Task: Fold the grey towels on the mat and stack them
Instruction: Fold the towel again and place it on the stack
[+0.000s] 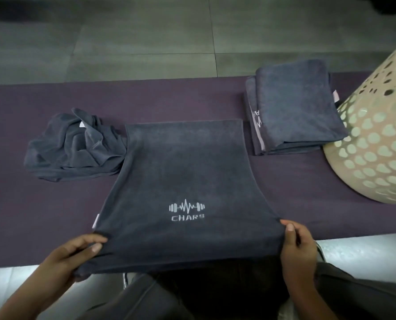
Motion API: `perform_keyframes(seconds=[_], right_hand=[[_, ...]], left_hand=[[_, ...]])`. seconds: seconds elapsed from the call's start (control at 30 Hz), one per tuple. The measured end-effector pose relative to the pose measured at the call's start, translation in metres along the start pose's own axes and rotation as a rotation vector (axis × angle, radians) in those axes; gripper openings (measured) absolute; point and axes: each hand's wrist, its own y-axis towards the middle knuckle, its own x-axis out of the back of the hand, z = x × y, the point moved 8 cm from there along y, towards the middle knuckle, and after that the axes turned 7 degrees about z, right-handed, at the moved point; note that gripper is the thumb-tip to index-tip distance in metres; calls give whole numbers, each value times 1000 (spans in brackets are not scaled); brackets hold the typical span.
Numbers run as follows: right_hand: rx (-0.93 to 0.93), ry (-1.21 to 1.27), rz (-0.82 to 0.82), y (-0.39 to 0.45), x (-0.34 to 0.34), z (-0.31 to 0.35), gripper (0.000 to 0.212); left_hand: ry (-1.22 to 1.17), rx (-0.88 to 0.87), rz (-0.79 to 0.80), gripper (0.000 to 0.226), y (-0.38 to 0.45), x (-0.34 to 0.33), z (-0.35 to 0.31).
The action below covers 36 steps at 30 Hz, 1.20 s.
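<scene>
Spread grey towel (183,176): pale print near its close end, dumbbell-and-pulse-line logo (186,206) above the word "CHARS". Folded stack (293,109): partial pale print on left edge, one letter "A" legible, remainder hidden.

A grey towel (183,176) with a white dumbbell logo lies spread lengthwise on the purple mat (54,209), its near edge lifted. Just left of it sits a crumpled grey towel (74,146). At far right rests a stack of folded towels (293,107).
</scene>
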Motion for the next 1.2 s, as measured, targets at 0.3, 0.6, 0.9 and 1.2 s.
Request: perform_keyframes(seconds=[0.3,0.6,0.9,1.2], right_hand=[[-88,236,182,25,-37,25,18],[-207,563,303,83,-81,22,38],[-398,854,390,151,-152,42,36],[-268,584,320,196,-197,54,55]], left_hand=[[-313,-75,-25,22,31,-6,-36],[-779,-104,-103,33,93,-15,-67],[-1119,-111,-263,20,179,-12,-119],[-1209,-170,-306,27,228,-31,-147]])
